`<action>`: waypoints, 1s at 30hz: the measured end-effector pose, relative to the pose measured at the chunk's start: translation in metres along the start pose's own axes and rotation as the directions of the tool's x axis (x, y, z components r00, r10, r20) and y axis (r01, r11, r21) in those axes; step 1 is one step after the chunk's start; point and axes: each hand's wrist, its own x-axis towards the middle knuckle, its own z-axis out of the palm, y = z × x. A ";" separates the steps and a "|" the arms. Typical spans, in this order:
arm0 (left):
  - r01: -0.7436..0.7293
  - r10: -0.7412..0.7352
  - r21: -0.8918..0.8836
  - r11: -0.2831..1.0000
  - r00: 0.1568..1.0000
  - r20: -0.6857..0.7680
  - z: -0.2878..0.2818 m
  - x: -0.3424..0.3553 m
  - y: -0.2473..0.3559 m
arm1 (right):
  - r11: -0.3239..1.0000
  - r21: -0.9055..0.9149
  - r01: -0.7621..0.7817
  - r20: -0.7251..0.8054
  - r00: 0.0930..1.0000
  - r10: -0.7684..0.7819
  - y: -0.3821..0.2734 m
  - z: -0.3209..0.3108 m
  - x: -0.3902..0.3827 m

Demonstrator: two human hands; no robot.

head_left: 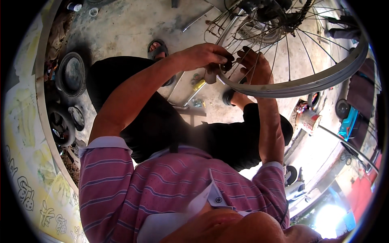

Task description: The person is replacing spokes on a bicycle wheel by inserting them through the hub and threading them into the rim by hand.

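A spoked bicycle wheel with a bare silver rim (300, 89) fills the upper right of the head view, with no tyre on the near part of the rim. My left hand (211, 58) closes on the rim's left side, thumb and fingers bent around it. What else its fingertips may touch is hidden. My right hand (257, 67) is inside the wheel behind several spokes, its forearm passing under the rim. Its fingers are apart and slightly bent, pointing toward my left hand. The dark hub (287, 22) sits at the wheel's middle.
A yellow-handled screwdriver (198, 86) lies on the concrete floor between my feet. Round tyres (72, 75) rest along the left wall. To the right stand a red-and-white bucket (310, 120) and a blue object (348, 123). A small white cup (74, 7) is at the upper left.
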 end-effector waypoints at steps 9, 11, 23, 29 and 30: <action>0.073 -0.073 0.012 0.997 0.997 -0.039 0.003 0.000 0.002 | 1.000 -0.004 0.007 0.025 1.000 -0.007 -0.002 0.004 -0.001; 0.046 -0.046 0.018 0.999 0.999 -0.019 0.002 0.002 -0.001 | 1.000 -0.010 0.009 0.028 1.000 -0.009 -0.002 0.004 -0.002; 0.069 -0.070 0.195 0.978 0.998 -0.002 0.009 -0.003 0.019 | 1.000 -0.002 -0.007 0.017 1.000 0.007 -0.002 0.002 -0.002; 0.008 -0.001 0.433 0.901 1.000 -0.018 0.018 0.004 0.025 | 1.000 0.006 -0.014 0.006 1.000 0.014 -0.002 0.003 -0.002; 0.008 -0.001 0.433 0.901 1.000 -0.018 0.019 0.005 0.024 | 1.000 0.013 -0.015 -0.006 1.000 0.015 -0.003 0.007 -0.003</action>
